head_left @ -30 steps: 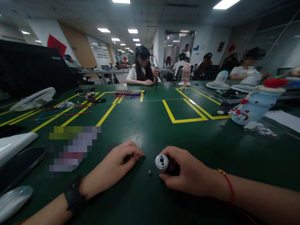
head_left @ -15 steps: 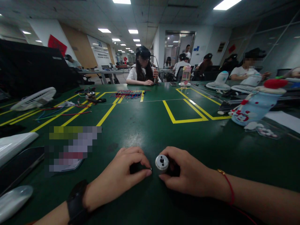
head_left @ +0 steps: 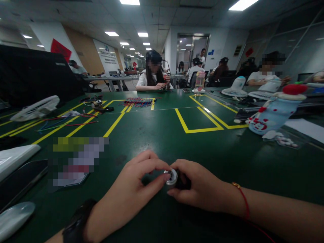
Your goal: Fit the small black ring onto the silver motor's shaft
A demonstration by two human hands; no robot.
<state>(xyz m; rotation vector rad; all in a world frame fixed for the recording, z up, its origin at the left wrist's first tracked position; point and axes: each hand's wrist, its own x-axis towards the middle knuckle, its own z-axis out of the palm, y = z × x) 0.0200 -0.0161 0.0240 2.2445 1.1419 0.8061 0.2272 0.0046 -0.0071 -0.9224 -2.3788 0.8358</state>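
Observation:
My right hand (head_left: 202, 187) grips a small silver motor (head_left: 174, 178), a metal cylinder held upright with its round end facing up. Dark holes show in that end. Thumb and index finger of my left hand (head_left: 141, 182) are pinched together right over the motor's top, touching or almost touching it. Those fingertips hide part of the end face and whatever is between them; half a second ago a tiny dark and silvery piece showed there. The green table (head_left: 149, 135) lies beneath both hands.
To the left lie a blurred-out packet (head_left: 78, 162), a white mouse (head_left: 16, 219) and a white fan (head_left: 36, 108). Colourful wires (head_left: 139, 102) lie farther back. A blue bottle (head_left: 275, 113) stands at the right. Across the table sits a person (head_left: 153, 76).
My left hand has moved right and its pinched fingertips have come over the motor's end. My right hand and the motor have shifted slightly left.

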